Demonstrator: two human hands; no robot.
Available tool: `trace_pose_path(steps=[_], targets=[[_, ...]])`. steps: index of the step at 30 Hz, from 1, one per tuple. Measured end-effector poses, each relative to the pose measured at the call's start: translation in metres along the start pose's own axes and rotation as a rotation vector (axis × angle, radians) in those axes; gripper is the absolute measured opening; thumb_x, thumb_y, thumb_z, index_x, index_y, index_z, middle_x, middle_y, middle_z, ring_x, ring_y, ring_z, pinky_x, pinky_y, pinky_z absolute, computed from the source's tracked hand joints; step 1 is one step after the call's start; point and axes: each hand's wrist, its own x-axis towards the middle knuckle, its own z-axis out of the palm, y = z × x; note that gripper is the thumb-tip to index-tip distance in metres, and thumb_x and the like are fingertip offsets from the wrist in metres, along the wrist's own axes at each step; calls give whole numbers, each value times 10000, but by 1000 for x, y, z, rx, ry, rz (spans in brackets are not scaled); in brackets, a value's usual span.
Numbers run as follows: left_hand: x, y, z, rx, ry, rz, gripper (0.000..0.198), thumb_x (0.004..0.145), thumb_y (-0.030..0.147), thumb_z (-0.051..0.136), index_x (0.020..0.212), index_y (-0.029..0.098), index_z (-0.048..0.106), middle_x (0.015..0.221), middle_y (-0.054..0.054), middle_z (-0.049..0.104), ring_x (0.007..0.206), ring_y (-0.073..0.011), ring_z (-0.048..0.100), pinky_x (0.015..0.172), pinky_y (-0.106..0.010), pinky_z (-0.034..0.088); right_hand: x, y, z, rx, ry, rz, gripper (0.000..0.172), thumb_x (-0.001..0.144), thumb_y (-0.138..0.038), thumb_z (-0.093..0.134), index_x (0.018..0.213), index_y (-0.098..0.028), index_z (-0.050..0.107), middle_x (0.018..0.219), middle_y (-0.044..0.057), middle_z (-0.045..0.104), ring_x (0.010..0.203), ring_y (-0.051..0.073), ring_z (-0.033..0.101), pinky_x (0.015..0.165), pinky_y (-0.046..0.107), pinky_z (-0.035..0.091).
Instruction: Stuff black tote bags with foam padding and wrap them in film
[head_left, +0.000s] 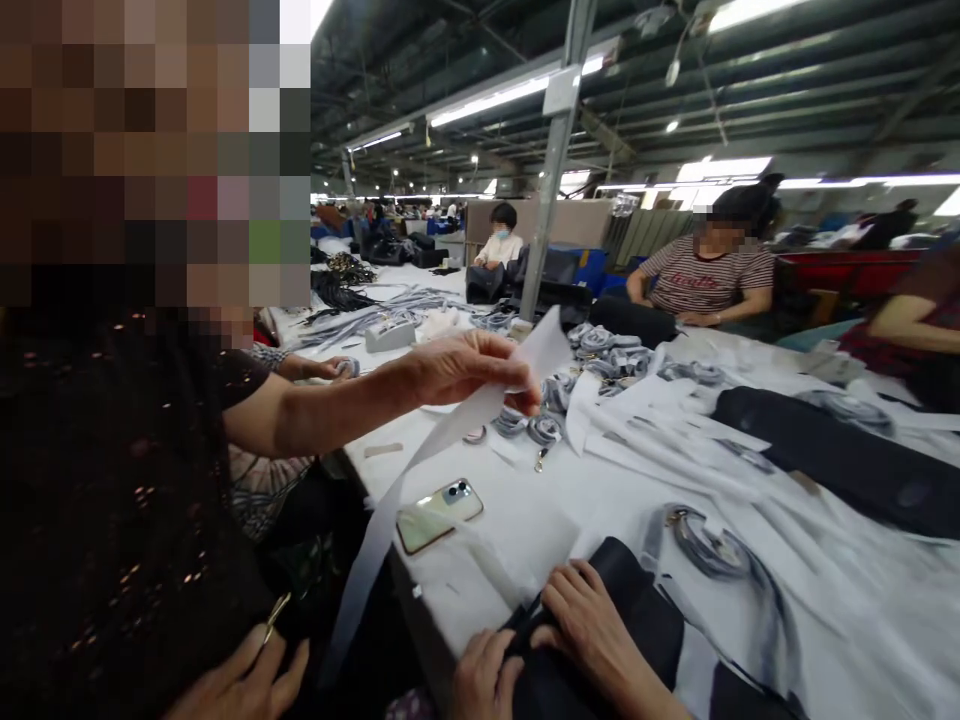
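Note:
At the bottom centre, my left hand (486, 676) curls its fingers round the edge of a black fabric piece (637, 610). My right hand (589, 625) lies just to the right of it, fingers bent and pressed onto the same black material. The cloth rests on the near edge of the white table (480, 590). Beyond my hands lies a phone (440, 515) in a pale green case. Grey coiled straps (709, 545) lie to the right of the black fabric.
At the left, a person in dark sequined clothing (112, 500) stretches an arm over the table, holding a white strip (450, 425). Their other hand (247, 670) holds a small gold tool. White strips (675, 445), strap coils (600, 350) and a black roll (840, 455) lie farther back. Other people sit beyond.

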Motion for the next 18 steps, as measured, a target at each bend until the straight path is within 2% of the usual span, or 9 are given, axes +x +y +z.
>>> trace_pose_path(steps=[2, 4, 8, 13, 16, 18], targets=[[8, 15, -14, -54, -89, -100, 355, 922, 294, 335, 1014, 196, 664, 943, -106, 704, 892, -232, 648, 820, -378, 535, 2, 0, -2, 3, -5, -3, 369, 933, -503, 404, 762, -194, 513, 750, 7, 561, 784, 182, 534, 919, 394, 346], [16, 28, -23, -80, -124, -208, 325, 914, 277, 361, 971, 187, 667, 940, -98, 696, 897, -223, 632, 835, -372, 515, 2, 1, -2, 17, -1, -6, 381, 951, -484, 374, 752, -191, 517, 727, 4, 553, 756, 175, 526, 898, 378, 341], [29, 43, -25, -36, -181, -344, 286, 906, 284, 397, 925, 182, 663, 915, -78, 678, 904, -216, 610, 845, -356, 485, -2, 4, -1, 25, 19, 44, 399, 962, -461, 376, 719, -183, 527, 694, -1, 542, 714, 161, 507, 844, 345, 333], [36, 51, -23, 31, -246, -291, 333, 924, 259, 336, 968, 130, 640, 959, -127, 650, 958, -252, 572, 922, -418, 433, -5, 5, 5, 21, 84, 120, 411, 980, -397, 382, 676, -171, 541, 663, 1, 538, 672, 146, 481, 806, 325, 323], [36, 59, -25, 142, -250, -154, 339, 907, 216, 362, 1160, 154, 579, 1199, -129, 583, 1157, -285, 472, 1047, -484, 315, -4, 3, 9, 34, 120, 156, 425, 992, -346, 359, 652, -166, 539, 652, 3, 534, 660, 142, 474, 788, 316, 323], [35, 64, -20, 231, -273, -46, 431, 884, 176, 391, 1305, 190, 479, 1333, -102, 511, 1244, -297, 404, 1080, -507, 270, -4, 3, 10, 43, 137, 182, 426, 996, -303, 346, 639, -165, 533, 635, -2, 523, 641, 137, 463, 776, 313, 324]])
